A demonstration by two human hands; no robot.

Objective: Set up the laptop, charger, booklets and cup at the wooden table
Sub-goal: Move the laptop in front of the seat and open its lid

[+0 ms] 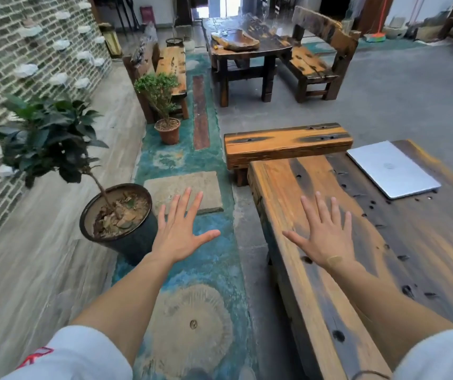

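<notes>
A closed silver laptop lies flat on the far right part of the wooden table. My right hand hovers palm down over the table's left part, fingers spread, holding nothing. My left hand is stretched out over the floor left of the table, fingers spread and empty. No charger, booklet or cup shows in this view.
A wooden bench stands at the table's far end. A large potted plant sits on the floor close to my left hand, a smaller potted shrub farther back. Another dark table with benches fills the far room.
</notes>
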